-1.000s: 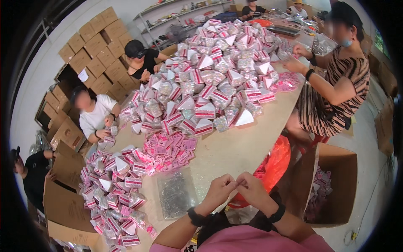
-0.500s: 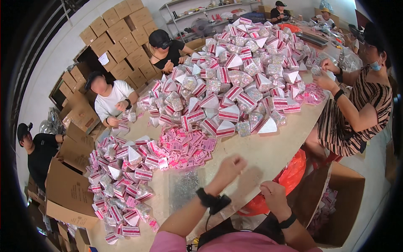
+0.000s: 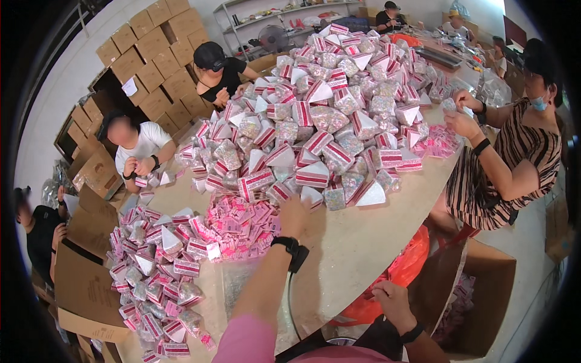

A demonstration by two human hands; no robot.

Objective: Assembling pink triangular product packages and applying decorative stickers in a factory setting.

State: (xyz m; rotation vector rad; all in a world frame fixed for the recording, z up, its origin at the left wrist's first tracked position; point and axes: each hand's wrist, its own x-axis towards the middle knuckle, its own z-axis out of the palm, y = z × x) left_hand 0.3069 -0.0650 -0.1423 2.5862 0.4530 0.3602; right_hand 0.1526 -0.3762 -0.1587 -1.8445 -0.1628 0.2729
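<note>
My left hand (image 3: pixel 295 216) reaches forward over the table (image 3: pixel 357 242) to the near edge of a large pile of clear bags (image 3: pixel 330 119). Its fingers look partly spread, beside a white-and-pink wedge-shaped packet (image 3: pixel 311 197); whether they touch it I cannot tell. A heap of small pink printed packets (image 3: pixel 239 230) lies just left of that hand. Low and to the right, my right hand (image 3: pixel 393 300) is held closed near the table edge. Anything inside its fingers is hidden. Both wrists wear dark bands, and a cable hangs from the left one.
A smaller pile of filled bags (image 3: pixel 157 266) covers the table's left part. A red plastic bag (image 3: pixel 414 251) and an open carton (image 3: pixel 493 272) stand beside my right hand. Another person (image 3: pixel 508 157) works at the right; more people sit along the far and left sides.
My left hand has moved forward and left, from above the bare tabletop to the large pile's near edge. My right hand stays low, slightly nearer me. The view has shifted somewhat.
</note>
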